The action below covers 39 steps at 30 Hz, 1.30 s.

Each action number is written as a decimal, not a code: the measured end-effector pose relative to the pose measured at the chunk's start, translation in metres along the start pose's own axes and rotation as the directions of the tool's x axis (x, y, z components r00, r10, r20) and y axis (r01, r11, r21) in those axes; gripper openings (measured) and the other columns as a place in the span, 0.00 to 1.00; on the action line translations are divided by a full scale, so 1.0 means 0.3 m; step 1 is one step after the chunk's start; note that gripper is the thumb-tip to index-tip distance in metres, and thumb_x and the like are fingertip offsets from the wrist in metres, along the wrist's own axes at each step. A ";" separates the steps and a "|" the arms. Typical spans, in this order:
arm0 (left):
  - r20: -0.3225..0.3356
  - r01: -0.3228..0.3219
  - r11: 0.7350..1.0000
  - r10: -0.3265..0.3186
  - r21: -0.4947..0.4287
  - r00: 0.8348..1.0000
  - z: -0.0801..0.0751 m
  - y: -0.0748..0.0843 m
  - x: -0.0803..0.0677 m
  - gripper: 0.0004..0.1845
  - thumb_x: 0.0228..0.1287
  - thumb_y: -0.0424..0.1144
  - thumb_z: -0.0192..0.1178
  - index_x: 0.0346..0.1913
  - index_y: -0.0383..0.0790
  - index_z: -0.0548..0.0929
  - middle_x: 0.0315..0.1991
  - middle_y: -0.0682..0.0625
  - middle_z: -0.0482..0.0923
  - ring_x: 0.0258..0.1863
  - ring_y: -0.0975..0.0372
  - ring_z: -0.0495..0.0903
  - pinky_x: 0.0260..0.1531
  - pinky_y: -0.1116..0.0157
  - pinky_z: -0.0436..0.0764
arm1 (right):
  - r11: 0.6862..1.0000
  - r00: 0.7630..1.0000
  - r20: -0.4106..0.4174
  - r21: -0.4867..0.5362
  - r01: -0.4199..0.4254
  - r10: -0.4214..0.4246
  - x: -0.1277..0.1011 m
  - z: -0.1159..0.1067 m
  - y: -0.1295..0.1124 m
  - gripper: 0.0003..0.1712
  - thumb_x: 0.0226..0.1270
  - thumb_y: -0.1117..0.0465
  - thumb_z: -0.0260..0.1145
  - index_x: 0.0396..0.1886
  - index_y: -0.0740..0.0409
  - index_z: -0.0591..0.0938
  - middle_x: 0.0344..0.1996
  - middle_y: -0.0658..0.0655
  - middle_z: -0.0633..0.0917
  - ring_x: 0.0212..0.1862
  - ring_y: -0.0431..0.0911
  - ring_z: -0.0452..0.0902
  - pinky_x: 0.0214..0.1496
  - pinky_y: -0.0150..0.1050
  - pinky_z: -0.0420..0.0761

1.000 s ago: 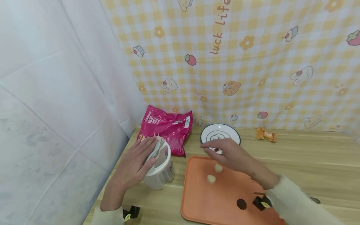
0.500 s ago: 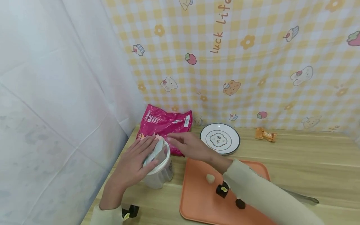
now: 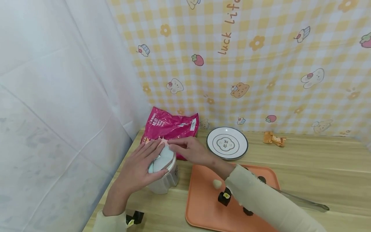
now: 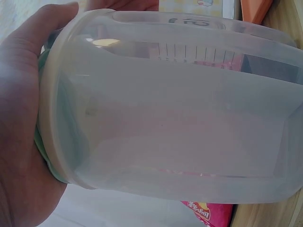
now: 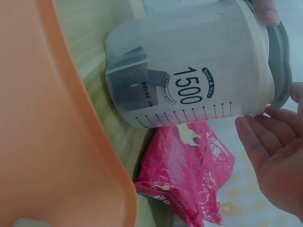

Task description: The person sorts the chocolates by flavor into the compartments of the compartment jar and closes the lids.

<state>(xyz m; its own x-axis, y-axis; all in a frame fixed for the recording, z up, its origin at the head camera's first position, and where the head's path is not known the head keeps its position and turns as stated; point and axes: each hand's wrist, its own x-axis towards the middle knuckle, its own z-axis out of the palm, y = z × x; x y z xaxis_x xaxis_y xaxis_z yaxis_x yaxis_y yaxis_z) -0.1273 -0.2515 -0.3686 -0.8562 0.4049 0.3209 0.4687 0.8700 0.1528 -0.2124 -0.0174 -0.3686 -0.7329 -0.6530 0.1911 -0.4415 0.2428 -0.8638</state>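
A translucent plastic canister (image 3: 161, 187), marked 1500 with a measuring scale (image 5: 189, 87), stands upright on the table to the left of the tray. Its pale blue-green lid (image 3: 163, 159) lies over the mouth, partly covered by my hands. Across the lid's left side rests my left hand (image 3: 142, 164), fingers extended and thumb toward the near rim. My right hand (image 3: 192, 151) reaches in from the right and pinches the lid's far right edge. In the right wrist view, its fingertips (image 5: 246, 125) are right at the canister's rim, with the thumb on the lid.
A magenta bag (image 3: 171, 124) lies behind the canister. To its right are a white plate (image 3: 213, 141) and an orange wrapped candy (image 3: 273, 139). The orange tray (image 3: 200, 206) holds a pale piece (image 3: 216, 184) and dark pieces. A metal handle (image 3: 304, 199) extends right.
My right hand has moved left from above the plate to the canister. The lid, tilted up earlier, now lies flatter over the mouth. My left hand has stayed on it.
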 end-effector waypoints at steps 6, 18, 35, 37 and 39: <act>0.010 0.008 1.000 -0.008 0.012 1.000 0.003 0.000 0.003 0.48 0.60 0.63 0.64 0.79 0.45 0.65 0.79 0.48 0.60 0.77 0.49 0.59 0.74 0.44 0.58 | 0.997 1.000 0.014 0.079 -0.010 0.009 -0.009 0.005 0.019 0.25 0.77 0.48 0.63 0.68 0.50 0.81 0.59 0.46 0.85 0.56 0.38 0.81 0.54 0.38 0.83; -0.006 -0.002 1.000 0.002 0.002 1.000 -0.001 0.003 0.003 0.50 0.57 0.63 0.67 0.79 0.45 0.66 0.79 0.49 0.60 0.77 0.50 0.59 0.75 0.45 0.58 | 0.964 0.999 -0.002 0.264 -0.032 0.033 -0.023 0.031 0.040 0.25 0.76 0.54 0.66 0.69 0.53 0.80 0.61 0.50 0.84 0.55 0.43 0.83 0.59 0.47 0.83; 0.002 -0.003 1.000 0.003 -0.003 1.000 0.001 0.005 -0.001 0.51 0.55 0.64 0.68 0.79 0.45 0.66 0.78 0.46 0.62 0.76 0.47 0.60 0.73 0.41 0.58 | 0.906 0.997 -0.077 0.424 0.005 0.031 -0.047 0.074 0.053 0.23 0.77 0.60 0.65 0.68 0.59 0.80 0.63 0.56 0.83 0.59 0.48 0.83 0.59 0.54 0.81; 0.001 0.000 1.000 0.000 -0.004 1.000 -0.001 0.006 0.000 0.51 0.56 0.65 0.68 0.79 0.46 0.65 0.79 0.47 0.61 0.76 0.47 0.60 0.73 0.38 0.57 | 0.912 0.996 -0.082 0.409 0.011 0.025 -0.046 0.076 0.053 0.24 0.77 0.59 0.64 0.69 0.59 0.79 0.63 0.55 0.83 0.59 0.48 0.83 0.59 0.55 0.81; 0.002 0.007 1.000 -0.007 -0.002 1.000 -0.002 0.009 0.002 0.51 0.56 0.67 0.67 0.80 0.47 0.65 0.79 0.47 0.61 0.76 0.46 0.60 0.71 0.34 0.56 | 0.923 0.996 -0.088 0.385 0.015 0.020 -0.046 0.075 0.051 0.24 0.78 0.58 0.64 0.69 0.58 0.79 0.63 0.55 0.83 0.59 0.47 0.83 0.59 0.53 0.82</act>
<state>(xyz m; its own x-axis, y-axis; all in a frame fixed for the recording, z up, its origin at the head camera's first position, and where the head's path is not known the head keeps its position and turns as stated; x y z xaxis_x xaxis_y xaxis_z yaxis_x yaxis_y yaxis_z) -0.1263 -0.2491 -0.3673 -0.8596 0.3996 0.3184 0.4636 0.8720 0.1570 -0.1976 -0.0209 -0.3949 -0.7841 -0.5826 0.2137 -0.2194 -0.0619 -0.9737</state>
